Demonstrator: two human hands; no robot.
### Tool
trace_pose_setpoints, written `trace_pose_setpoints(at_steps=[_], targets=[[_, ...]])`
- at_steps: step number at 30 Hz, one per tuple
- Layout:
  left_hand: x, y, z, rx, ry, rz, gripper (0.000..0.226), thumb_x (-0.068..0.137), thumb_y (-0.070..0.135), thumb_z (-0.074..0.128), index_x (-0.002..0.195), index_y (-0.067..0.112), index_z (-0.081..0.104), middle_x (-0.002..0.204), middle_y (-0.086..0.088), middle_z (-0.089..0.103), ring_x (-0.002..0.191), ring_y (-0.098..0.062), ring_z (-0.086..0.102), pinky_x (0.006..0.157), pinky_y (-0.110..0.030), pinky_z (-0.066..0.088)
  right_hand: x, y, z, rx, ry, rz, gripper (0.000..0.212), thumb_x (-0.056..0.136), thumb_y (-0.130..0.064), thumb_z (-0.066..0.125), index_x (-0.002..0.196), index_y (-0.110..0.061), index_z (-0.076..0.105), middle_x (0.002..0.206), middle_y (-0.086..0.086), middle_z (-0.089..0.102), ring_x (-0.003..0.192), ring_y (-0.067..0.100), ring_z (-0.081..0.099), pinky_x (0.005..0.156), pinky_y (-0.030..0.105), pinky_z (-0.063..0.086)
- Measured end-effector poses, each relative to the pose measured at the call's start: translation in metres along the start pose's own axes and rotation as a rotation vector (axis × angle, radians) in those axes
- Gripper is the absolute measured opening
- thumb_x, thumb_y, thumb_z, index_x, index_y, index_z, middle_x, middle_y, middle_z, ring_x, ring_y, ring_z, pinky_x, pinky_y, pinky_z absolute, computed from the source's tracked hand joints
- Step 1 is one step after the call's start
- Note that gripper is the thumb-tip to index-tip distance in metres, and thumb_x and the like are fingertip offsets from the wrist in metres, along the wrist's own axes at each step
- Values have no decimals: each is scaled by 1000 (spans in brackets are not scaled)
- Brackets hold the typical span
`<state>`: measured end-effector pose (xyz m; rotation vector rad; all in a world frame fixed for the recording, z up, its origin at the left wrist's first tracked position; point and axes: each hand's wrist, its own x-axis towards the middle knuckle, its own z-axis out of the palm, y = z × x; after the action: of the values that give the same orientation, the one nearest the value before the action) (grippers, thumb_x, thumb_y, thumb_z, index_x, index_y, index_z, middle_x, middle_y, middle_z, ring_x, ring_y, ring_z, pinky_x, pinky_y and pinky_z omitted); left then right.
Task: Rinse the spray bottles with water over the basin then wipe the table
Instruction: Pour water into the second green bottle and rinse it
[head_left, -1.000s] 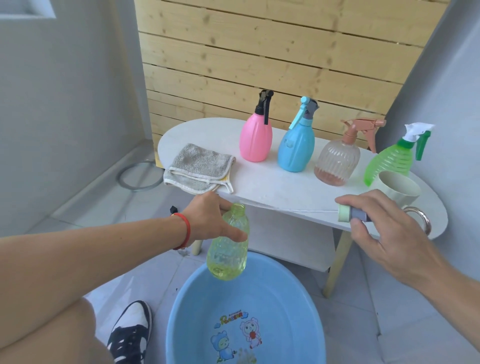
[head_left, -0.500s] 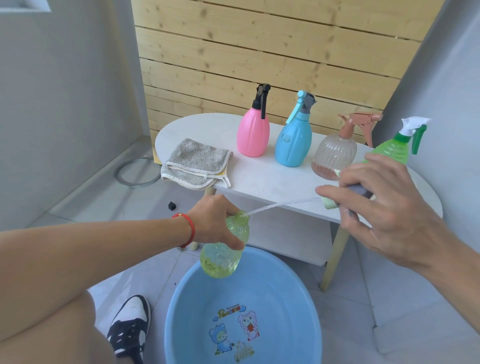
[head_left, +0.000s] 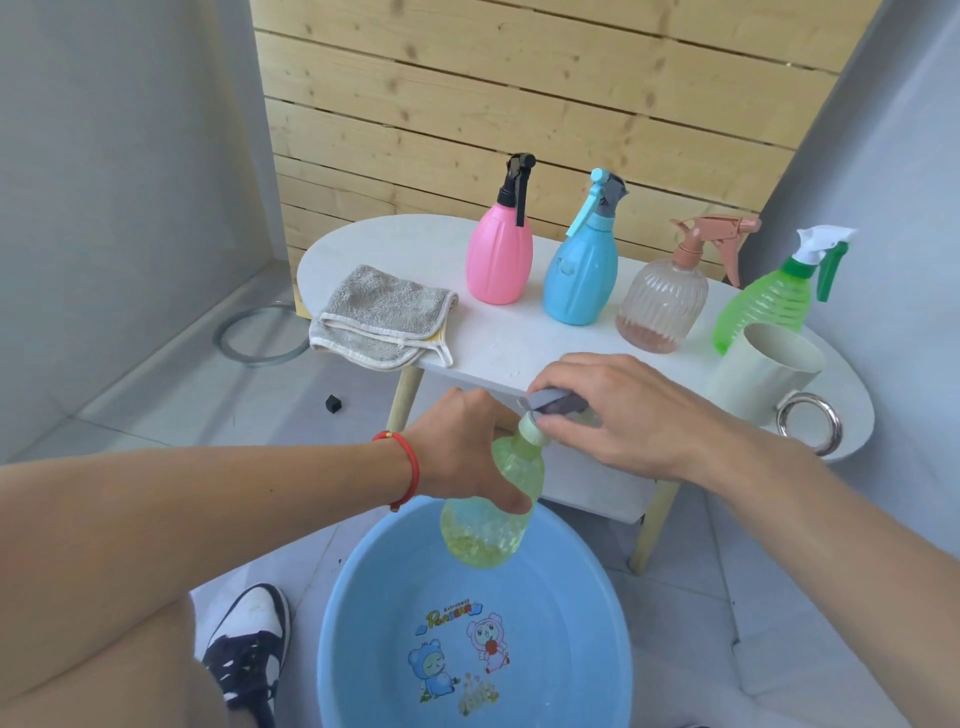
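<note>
The left hand (head_left: 462, 457) grips the yellow-green spray bottle (head_left: 491, 512) around its shoulder, fingers curled behind and thumb across the front, holding it above the blue basin (head_left: 374, 613) on the floor. The bottle's long axis runs from its base, low and toward the basin, up and to the right to its neck, so the mouth tilts toward the right hand (head_left: 623, 410). That hand pinches the grey-and-pale spray head (head_left: 550, 408) right at the neck, seated on or just above it; I cannot tell whether the thread is engaged. Both hands meet at the bottle, the right being the one at the cap, so any twisting looks like its job while the left steadies.

On the tabletop (head_left: 519, 345), left to right: one folded grey cloth (head_left: 382, 317), then four standing spray bottles, a pink one (head_left: 498, 260), a blue one (head_left: 579, 280), a clear ribbed one (head_left: 662, 306) and a green one (head_left: 761, 304), then one pale cup (head_left: 763, 374) with a metal ring handle. That makes five spray bottles counted, one basin, one cloth.
</note>
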<state>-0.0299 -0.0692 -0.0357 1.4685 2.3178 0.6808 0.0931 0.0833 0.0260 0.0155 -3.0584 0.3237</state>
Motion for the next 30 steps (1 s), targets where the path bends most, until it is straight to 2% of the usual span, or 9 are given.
trace_pose_setpoints(at_steps=[5, 8, 10, 12, 17, 20, 24, 26, 30], targets=[[-1, 4, -3, -19, 48, 39, 50, 59, 39, 96, 68, 32, 47, 49, 11, 37, 47, -1, 45, 46, -12, 33, 14, -9, -12, 8, -178, 102, 23, 92, -50, 69, 103, -30, 68, 100, -6, 67, 99, 17, 59, 87, 47, 52], [-2, 5, -5, -54, 80, 51, 55, 60, 33, 97, 66, 32, 42, 47, 14, 38, 49, 3, 47, 47, -11, 33, 22, -15, -18, 6, -225, 172, 19, 87, -45, 75, 95, -28, 70, 88, -5, 67, 88, 16, 61, 80, 46, 55], [-1, 3, -6, -107, 88, 65, 50, 59, 31, 97, 73, 35, 50, 55, 21, 52, 59, 11, 52, 54, -7, 37, 25, -16, -23, 43, -238, 211, 16, 86, -42, 78, 92, -28, 70, 77, -6, 71, 78, 12, 65, 74, 43, 58], [0, 2, -8, -107, 72, 59, 48, 58, 37, 96, 86, 38, 57, 68, 19, 59, 66, 8, 54, 58, -9, 40, 26, -17, -25, 59, -256, 227, 15, 86, -39, 78, 92, -29, 68, 74, -7, 73, 78, 10, 67, 72, 40, 58], [3, -3, -12, -115, -10, 60, 44, 60, 39, 93, 84, 22, 60, 61, 7, 42, 54, -10, 39, 53, -26, 38, 26, -16, -25, 23, -267, 113, 19, 90, -36, 77, 102, -39, 62, 99, -12, 61, 97, 11, 56, 78, 35, 50], [-1, -7, -15, -145, -54, 93, 45, 61, 35, 93, 79, 20, 54, 63, 2, 35, 54, -12, 30, 50, -25, 29, 24, -19, -27, 25, -266, 90, 18, 89, -39, 77, 101, -35, 65, 95, -12, 63, 92, 8, 56, 74, 32, 49], [-2, -5, -16, -127, -35, 61, 59, 58, 35, 94, 68, 11, 41, 63, 1, 28, 54, -13, 22, 49, -29, 19, 24, -27, -26, -23, -226, 248, 39, 84, -60, 71, 84, -22, 62, 81, -2, 62, 82, 20, 61, 65, 40, 49], [-1, -3, -17, -142, -9, 33, 59, 57, 33, 95, 67, 11, 41, 62, 3, 27, 53, -13, 21, 47, -28, 18, 24, -31, -22, -71, -207, 332, 52, 87, -65, 63, 78, -15, 54, 83, 3, 55, 80, 25, 58, 57, 39, 40], [-1, -1, -15, -115, 6, 28, 57, 55, 34, 95, 62, 19, 40, 59, 5, 31, 51, -13, 26, 46, -26, 22, 22, -41, -20, -109, -194, 385, 51, 89, -67, 56, 79, -17, 51, 83, 2, 51, 75, 19, 53, 54, 36, 30]])
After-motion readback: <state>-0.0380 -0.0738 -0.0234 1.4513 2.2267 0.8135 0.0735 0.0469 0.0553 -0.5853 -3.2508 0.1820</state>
